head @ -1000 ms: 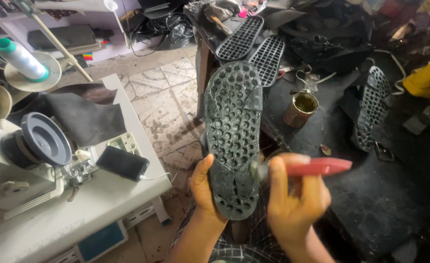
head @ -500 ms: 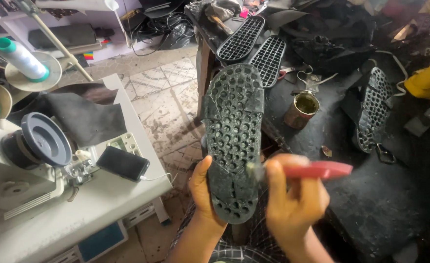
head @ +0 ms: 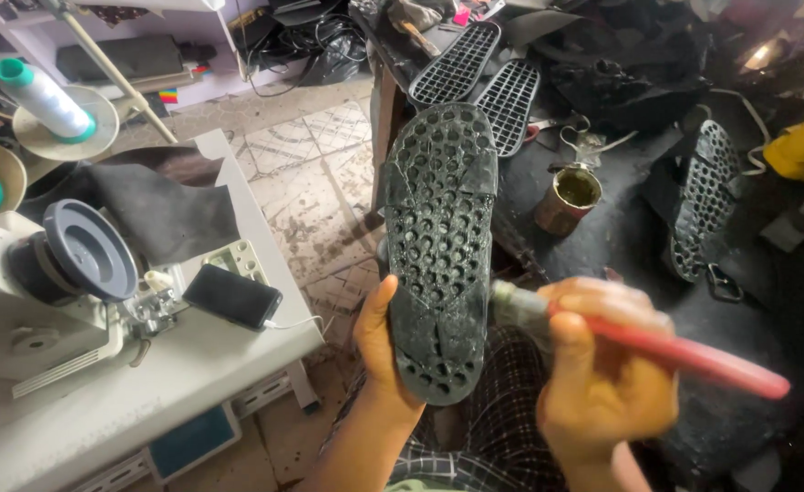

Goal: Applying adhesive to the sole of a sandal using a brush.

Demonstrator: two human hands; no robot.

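Black sole (head: 438, 246) and red-handled brush (head: 657, 351) in closed hands

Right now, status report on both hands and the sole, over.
Left hand grips black studded shoe sole upright. Right hand holds red-handled brush at sole's edge. Glue tin beyond, nothing blocking.

Open tiled floor (head: 311, 182) left of the raised sole (head: 440, 246); sewing machine (head: 65, 292) crowds the tabletop (head: 192, 364); glue tin (head: 568, 200) stands right.
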